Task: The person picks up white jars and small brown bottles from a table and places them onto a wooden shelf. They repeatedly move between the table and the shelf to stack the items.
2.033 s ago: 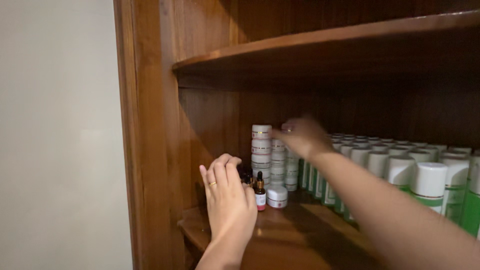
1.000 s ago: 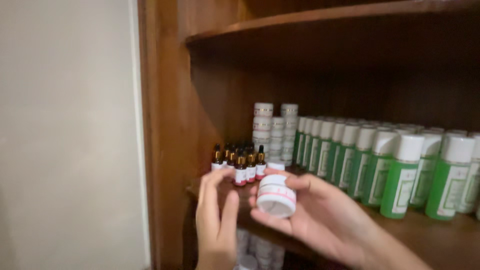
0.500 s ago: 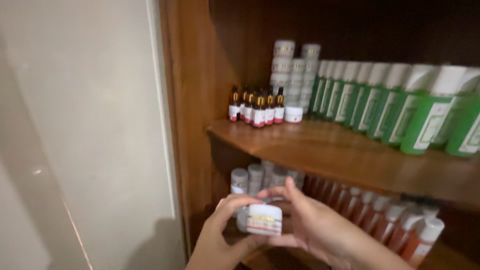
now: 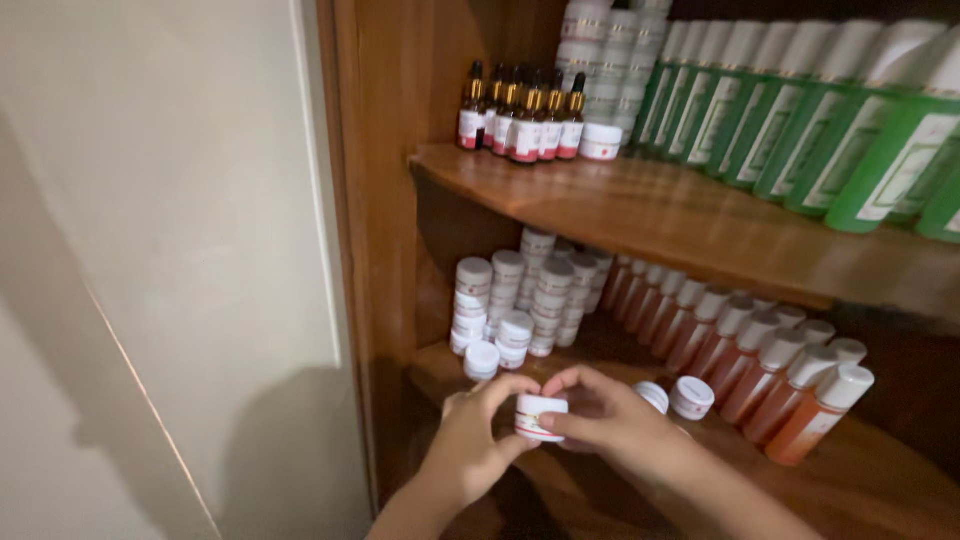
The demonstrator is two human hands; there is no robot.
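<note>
Holding a small white jar (image 4: 538, 417) with both hands, you keep it low in front of the lower shelf (image 4: 880, 480). Your left hand (image 4: 470, 440) curls its fingers around the jar's left side. Your right hand (image 4: 610, 415) pinches it from the right. Stacks of white jars (image 4: 515, 290) stand just behind, and orange bottles (image 4: 770, 365) line up farther right. Green bottles (image 4: 800, 110) sit on the upper shelf (image 4: 640, 215).

Left hand (image 4: 470, 445), right hand (image 4: 610, 420), fingertips together.
</note>
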